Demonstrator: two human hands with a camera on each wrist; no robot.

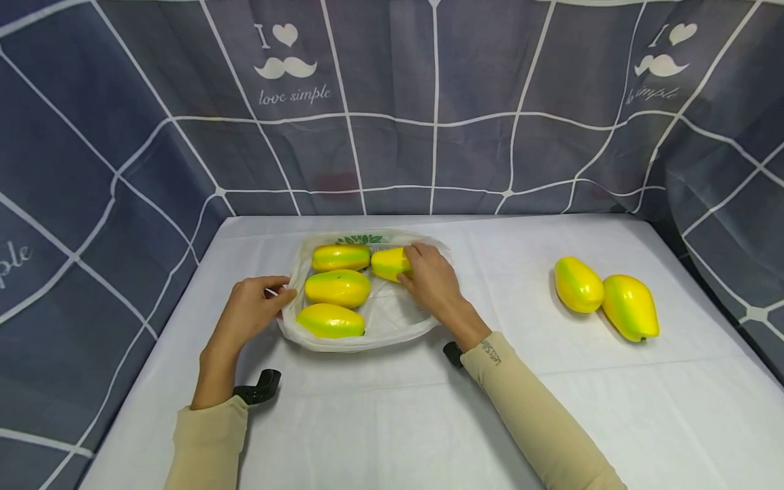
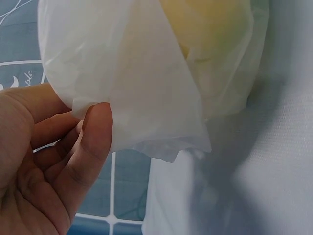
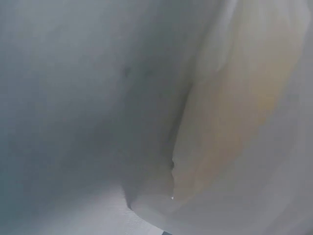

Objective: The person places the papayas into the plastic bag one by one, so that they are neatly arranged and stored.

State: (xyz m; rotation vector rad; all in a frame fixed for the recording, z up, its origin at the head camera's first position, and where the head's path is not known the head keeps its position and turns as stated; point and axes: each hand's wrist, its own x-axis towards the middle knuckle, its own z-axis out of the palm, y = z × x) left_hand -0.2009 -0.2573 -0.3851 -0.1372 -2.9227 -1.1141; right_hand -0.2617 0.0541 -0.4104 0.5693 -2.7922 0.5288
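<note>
A white plastic bag lies spread with its mouth up, its rim rolled outward. Three yellow-green papayas, the top one, the middle one and the bottom one, lie in a column on its left side. My left hand pinches the bag's left rim between thumb and fingers; the left wrist view shows the thin film in that pinch. Inside the bag, at the upper right, my right hand grips another papaya by its right end. Bag film fills the right wrist view, hiding that hand there.
Two more papayas, a left one and a right one, lie close together on the white tablecloth to the right. A dark grid-patterned curtain stands behind the table and along both sides.
</note>
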